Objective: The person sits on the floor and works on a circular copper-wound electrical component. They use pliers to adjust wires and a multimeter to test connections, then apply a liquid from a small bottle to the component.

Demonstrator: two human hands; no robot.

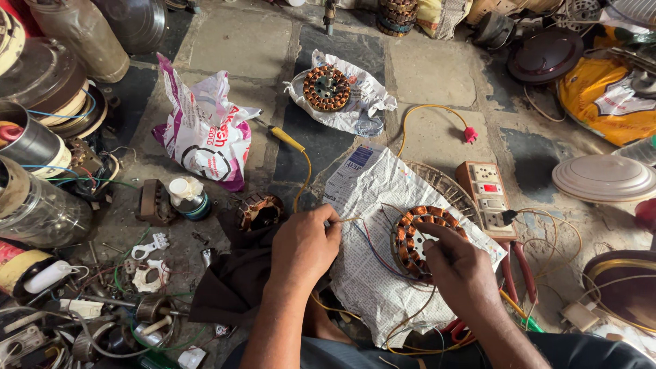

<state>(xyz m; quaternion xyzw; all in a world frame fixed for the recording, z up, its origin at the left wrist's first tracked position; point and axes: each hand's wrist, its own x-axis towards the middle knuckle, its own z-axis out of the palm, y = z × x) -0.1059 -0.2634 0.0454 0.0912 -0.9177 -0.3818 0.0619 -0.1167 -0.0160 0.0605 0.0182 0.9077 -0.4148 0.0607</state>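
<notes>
The right hand (459,268) covers the near rim of the copper-wound stator (418,240), so its fingertips' contact there cannot be seen. The left hand (303,247) pinches something thin, perhaps a wire end, too small to tell. Both forearms run off the bottom edge. The newspaper (383,205) hides most of the wire fan guard (444,186). The red-handled pliers (514,270) lie partly under the right wrist.
</notes>
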